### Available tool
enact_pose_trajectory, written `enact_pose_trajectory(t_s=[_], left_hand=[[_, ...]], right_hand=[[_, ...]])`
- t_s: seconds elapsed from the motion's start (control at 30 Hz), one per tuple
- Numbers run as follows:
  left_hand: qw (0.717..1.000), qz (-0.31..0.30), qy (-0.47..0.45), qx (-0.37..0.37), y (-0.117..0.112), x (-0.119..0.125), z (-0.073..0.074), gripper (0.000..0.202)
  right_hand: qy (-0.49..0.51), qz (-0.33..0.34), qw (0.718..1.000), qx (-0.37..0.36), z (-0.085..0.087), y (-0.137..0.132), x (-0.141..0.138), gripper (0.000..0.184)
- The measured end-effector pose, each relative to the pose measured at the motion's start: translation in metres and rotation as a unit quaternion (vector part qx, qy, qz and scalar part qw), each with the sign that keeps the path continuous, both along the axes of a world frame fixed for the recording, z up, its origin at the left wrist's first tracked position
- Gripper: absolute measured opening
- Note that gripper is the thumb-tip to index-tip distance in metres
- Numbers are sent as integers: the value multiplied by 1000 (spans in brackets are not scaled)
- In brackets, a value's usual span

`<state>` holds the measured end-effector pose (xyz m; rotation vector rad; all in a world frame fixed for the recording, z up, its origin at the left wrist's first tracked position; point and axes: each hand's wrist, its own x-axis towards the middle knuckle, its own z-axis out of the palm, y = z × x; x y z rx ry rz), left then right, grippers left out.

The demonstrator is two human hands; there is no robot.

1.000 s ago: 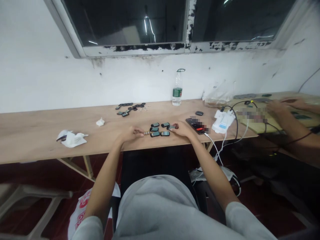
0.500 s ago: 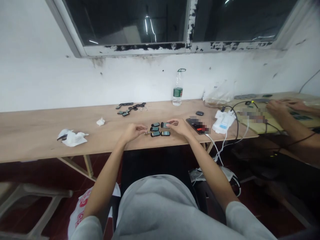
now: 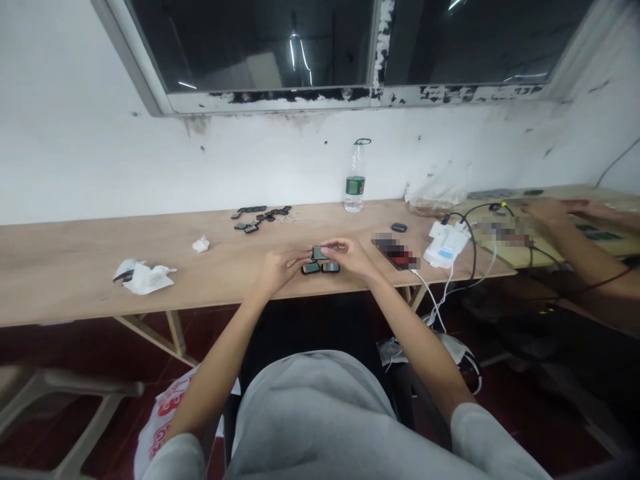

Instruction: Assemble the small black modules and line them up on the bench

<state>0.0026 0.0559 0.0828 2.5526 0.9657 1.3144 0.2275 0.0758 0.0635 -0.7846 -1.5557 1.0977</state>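
My right hand (image 3: 347, 253) is closed on a small black-edged case with a grey-green face (image 3: 318, 253), the thumb lying across its right part. My left hand (image 3: 281, 267) meets that case at its left edge, fingers pinched together; whatever may be between these fingertips is too small to make out. Just below, near the table's front edge, lie two similar black cases, a left one (image 3: 311, 269) and a right one (image 3: 330, 268). The hands hide the spot where other cases lay.
Farther back lies a pile of black cases (image 3: 270, 215) beside scattered small pale bits. A water bottle (image 3: 355, 187) stands by the wall. To the right are a phone (image 3: 393, 252), a white power strip (image 3: 447, 243) with cables and another person's hands (image 3: 547, 217). Crumpled tissue (image 3: 149, 277) lies left.
My left hand has moved right from the small beige bits to the case. My right hand has shifted slightly left with the case, which now sits between both hands.
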Motion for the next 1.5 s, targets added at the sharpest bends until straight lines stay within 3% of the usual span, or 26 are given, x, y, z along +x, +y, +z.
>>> enact_pose_trajectory(t_s=[0.3,0.4,0.53,0.67,0.83,1.0,1.2,1.37,1.5], left_hand=[[998,10,-60,-27,-3,4,-1,18],[989,11,-98,-106,-2,6,0,23],[950,-11,-149,-273,4,5,-7,39],[926,-30,-184,-327,10,4,-12,47],[938,-14,-189,-290,11,3,-10,42],[979,44,-30,-197,18,-2,-14,37],[980,-7,160,-120,28,-5,-32,23],[974,-23,198,-106,28,-4,-33,19],[972,-34,204,-108,26,-4,-30,19]], right_hand=[[21,27,999,-31,4,-3,-2,44],[10,30,999,-24,4,-3,-1,42],[-10,57,998,-24,2,-4,-1,40],[-15,90,996,-26,-1,-2,-3,40],[-8,44,999,-20,-5,5,-1,40],[29,-22,999,-36,-20,22,10,42],[-106,-79,991,15,-42,44,26,27],[-216,-123,968,43,-46,45,31,16],[-235,-143,960,57,-48,45,31,16]])
